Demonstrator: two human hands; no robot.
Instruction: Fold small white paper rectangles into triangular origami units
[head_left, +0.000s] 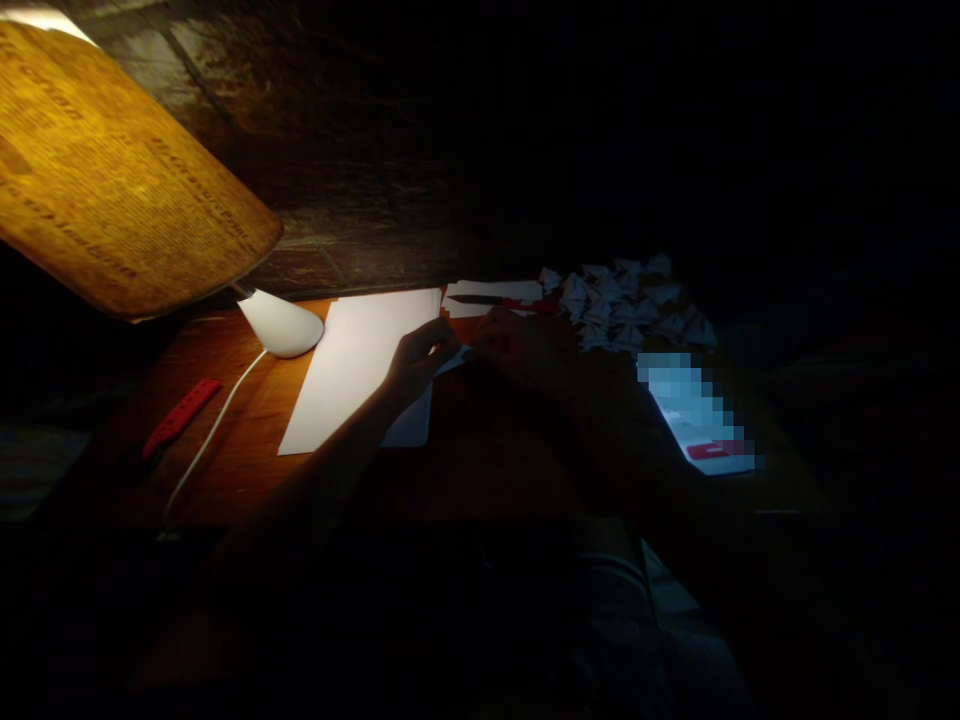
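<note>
A small piece of paper (453,361) is pinched between my two hands over the wooden table. My left hand (421,355) is closed on its left end, thumb and fingers together, beside a stack of white paper sheets (360,365). In deep shadow, my right hand (514,345) is closed at the paper's other end; its fingers show only dimly. Just beyond the hands, a knife (480,300) with a dark blade and red handle rests on smaller cut papers (491,288). Several folded paper pieces (622,305) lie grouped to the right of the right hand.
At the left, a lamp with a yellow printed shade (135,180) leans over the table (247,460), its white base (281,325) trailing a cord (217,430). Near the cord lies a red object with holes (181,415). A lit phone (694,415) lies at the right.
</note>
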